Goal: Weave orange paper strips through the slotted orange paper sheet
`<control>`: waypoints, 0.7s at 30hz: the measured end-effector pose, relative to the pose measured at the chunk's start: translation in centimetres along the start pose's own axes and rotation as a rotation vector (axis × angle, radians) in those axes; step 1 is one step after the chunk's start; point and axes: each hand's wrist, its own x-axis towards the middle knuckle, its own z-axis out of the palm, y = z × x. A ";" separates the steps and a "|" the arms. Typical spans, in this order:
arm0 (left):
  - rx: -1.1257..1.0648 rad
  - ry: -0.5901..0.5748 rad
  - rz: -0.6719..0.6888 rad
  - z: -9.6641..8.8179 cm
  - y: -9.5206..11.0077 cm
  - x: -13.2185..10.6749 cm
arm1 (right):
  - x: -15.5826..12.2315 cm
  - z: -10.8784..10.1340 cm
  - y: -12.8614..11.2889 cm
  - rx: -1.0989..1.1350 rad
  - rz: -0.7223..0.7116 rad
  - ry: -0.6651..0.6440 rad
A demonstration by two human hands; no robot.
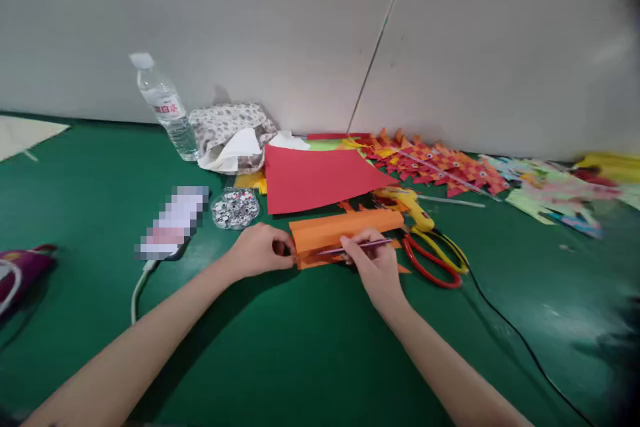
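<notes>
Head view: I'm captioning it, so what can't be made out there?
All in the head view:
Orange paper: partly hidden by the right hand.
Phone screen: covered by pixelation.
Purple item: cut off by the left edge.
Green paper, far right: details lost to blur.

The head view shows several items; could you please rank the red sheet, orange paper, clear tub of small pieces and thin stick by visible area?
1. Red sheet
2. Orange paper, partly hidden by the right hand
3. Clear tub
4. Thin stick
</notes>
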 end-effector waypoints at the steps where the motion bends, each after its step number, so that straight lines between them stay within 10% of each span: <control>1: 0.000 -0.001 -0.001 0.0 0.0 0.0 | 0.2 -0.3 0.1 0.011 -0.003 0.033; 21: -0.008 0.011 -0.016 0.2 -0.1 0.1 | -0.4 1.0 -0.7 0.042 0.011 -0.080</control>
